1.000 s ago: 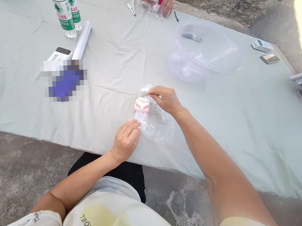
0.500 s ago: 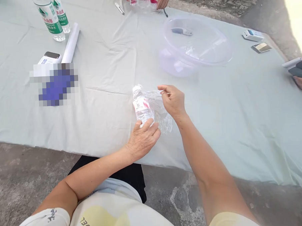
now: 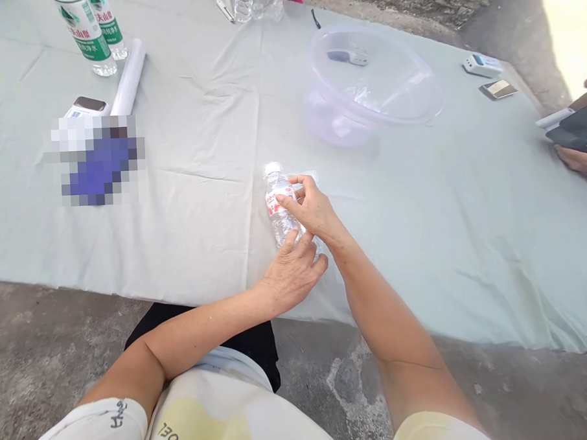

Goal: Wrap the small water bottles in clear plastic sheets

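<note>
Head view shows that the right hand (image 3: 314,209) is now back over the bottle (image 3: 272,203), no longer holding the film (image 3: 311,176) out to its right, so I judge the film is being brought closer around the bottle. This hand is half open, its thumb over the label and its forefinger apart; whether it pinches the film, I cannot tell. The left hand (image 3: 294,272) is loosely open, its fingertips resting at the bottle's lower end. The bottle lies on the tabletop (image 3: 202,250) ahead of the left hand, cap pointing away; its plastic is clear and ribbed. The film is thin, shiny and crumpled beside the right hand, and the tabletop's cloth is creased. Well beyond this hand is a round, smooth, translucent basin (image 3: 322,118).
</note>
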Demonstrator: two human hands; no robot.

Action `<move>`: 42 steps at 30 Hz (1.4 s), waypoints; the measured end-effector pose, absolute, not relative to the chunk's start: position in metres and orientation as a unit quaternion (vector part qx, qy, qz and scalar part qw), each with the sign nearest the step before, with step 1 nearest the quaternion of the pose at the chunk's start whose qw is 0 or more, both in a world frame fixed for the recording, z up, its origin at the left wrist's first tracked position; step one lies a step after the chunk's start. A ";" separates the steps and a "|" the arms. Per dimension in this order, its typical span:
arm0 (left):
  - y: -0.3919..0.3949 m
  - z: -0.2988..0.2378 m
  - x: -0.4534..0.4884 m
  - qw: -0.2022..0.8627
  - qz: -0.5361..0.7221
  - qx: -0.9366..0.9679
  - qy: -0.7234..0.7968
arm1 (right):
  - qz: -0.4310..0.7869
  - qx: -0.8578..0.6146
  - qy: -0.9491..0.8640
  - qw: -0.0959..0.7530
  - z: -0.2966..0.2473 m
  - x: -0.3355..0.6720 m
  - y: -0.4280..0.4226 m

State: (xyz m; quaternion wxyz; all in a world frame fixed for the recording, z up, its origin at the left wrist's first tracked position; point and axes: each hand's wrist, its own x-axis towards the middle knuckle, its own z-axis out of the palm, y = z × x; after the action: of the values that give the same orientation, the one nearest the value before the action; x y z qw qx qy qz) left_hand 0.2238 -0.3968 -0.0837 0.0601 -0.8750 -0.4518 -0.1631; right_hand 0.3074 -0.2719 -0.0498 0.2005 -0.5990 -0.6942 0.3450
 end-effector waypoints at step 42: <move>-0.311 -0.083 0.209 -0.653 -0.380 -0.439 -0.486 | 0.245 -0.704 -0.612 0.266 -0.058 0.383 -0.302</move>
State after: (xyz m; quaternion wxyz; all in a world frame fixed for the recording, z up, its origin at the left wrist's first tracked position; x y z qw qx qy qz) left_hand 0.2090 -0.3115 -0.0832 -0.6529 -0.4386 -0.4864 -0.3804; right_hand 0.3828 -0.3016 -0.0583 0.2655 -0.7038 -0.6116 0.2452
